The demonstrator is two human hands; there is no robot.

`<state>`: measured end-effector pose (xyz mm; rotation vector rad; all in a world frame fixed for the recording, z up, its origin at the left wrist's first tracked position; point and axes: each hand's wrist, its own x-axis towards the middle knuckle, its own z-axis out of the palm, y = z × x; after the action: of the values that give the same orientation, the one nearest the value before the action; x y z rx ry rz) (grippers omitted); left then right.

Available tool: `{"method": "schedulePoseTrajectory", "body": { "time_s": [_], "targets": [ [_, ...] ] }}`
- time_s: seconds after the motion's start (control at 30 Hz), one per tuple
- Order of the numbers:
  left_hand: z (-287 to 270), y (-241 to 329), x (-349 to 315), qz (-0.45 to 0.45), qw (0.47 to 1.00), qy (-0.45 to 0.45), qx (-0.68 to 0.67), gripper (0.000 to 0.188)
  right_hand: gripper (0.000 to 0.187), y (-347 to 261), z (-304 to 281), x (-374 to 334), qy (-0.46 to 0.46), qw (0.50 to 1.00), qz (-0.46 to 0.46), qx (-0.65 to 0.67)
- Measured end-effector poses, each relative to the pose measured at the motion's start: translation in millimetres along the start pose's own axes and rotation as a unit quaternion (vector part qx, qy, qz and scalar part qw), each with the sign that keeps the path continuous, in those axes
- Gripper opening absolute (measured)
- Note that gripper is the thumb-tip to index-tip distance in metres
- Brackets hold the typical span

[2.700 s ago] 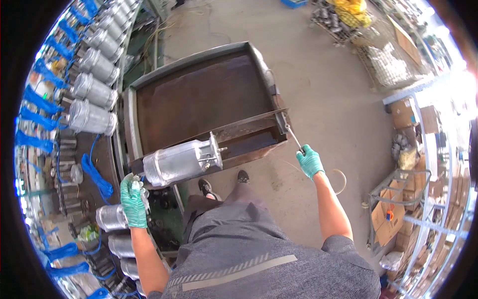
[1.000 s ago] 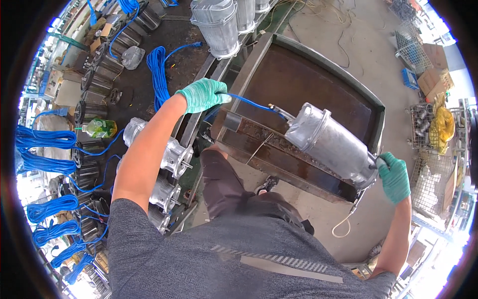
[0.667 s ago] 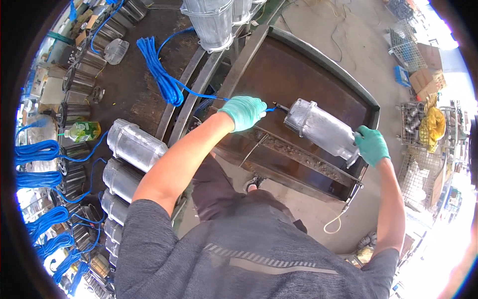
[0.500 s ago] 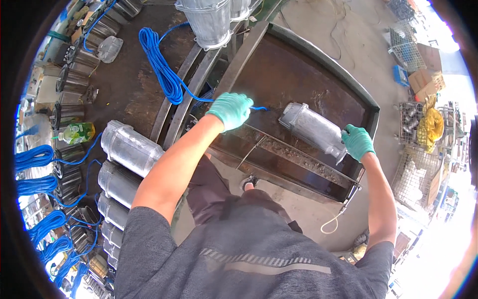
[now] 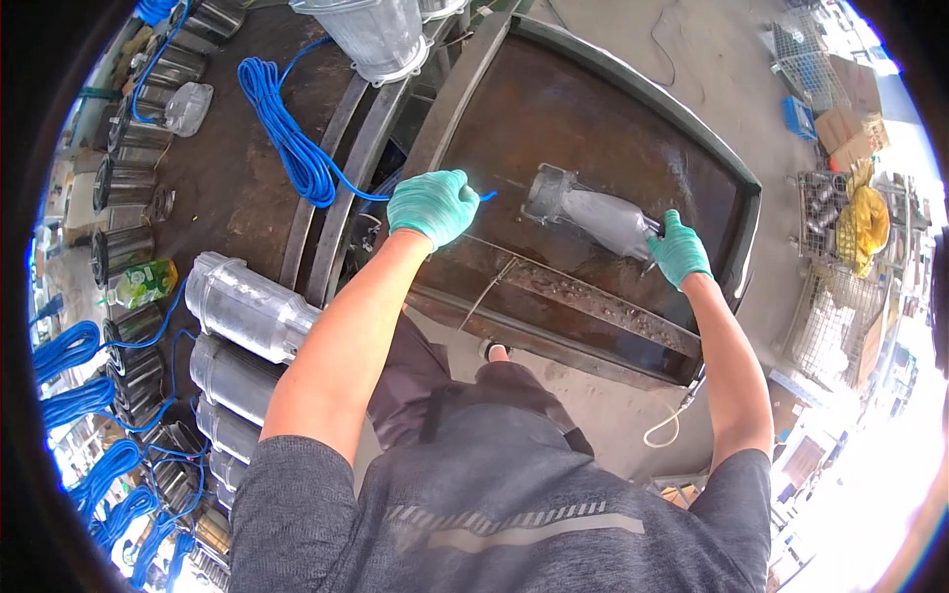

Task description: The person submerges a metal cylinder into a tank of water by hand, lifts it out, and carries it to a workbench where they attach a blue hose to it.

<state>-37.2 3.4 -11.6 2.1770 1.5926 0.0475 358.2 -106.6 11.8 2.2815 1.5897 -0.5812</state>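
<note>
My left hand (image 5: 433,209), in a green glove, is closed around the end of a blue cable (image 5: 287,133). A short tip of the cable sticks out past its fingers, over the near left part of a dark metal tray (image 5: 593,104). My right hand (image 5: 680,251), gloved alike, grips the narrow end of a grey cast-metal housing (image 5: 605,219). The housing lies tilted over the tray, its wide flanged end toward my left hand. Whether it touches the tray bottom I cannot tell. A gap separates the cable tip from the housing.
Several similar housings (image 5: 252,308) lie in a row at the left, and another housing (image 5: 371,35) stands at the far edge. Steel cylinders (image 5: 127,184) and blue cable coils (image 5: 71,351) line the far left. Wire baskets (image 5: 825,287) stand at the right. A pale hose (image 5: 660,433) hangs by the tray.
My right hand has drawn leftward and away from me with the housing, which has turned so that its wide end shows differently. My left hand still holds the cable, slightly farther left.
</note>
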Motion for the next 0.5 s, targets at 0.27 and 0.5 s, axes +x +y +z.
{"method": "schedulePoseTrajectory", "body": {
  "time_s": [0.27, 0.5],
  "targets": [
    [-4, 10, 2, -0.018, 0.999, -0.024, 0.039, 0.027, 0.033, 21, 31, 12, 0.047, 0.994, -0.091, 0.033],
    [-2, 10, 4, -0.022, 0.997, -0.028, 0.062, 0.030, 0.030, 39, 59, 22, 0.023, 0.996, -0.090, -0.002]
  ]
}}
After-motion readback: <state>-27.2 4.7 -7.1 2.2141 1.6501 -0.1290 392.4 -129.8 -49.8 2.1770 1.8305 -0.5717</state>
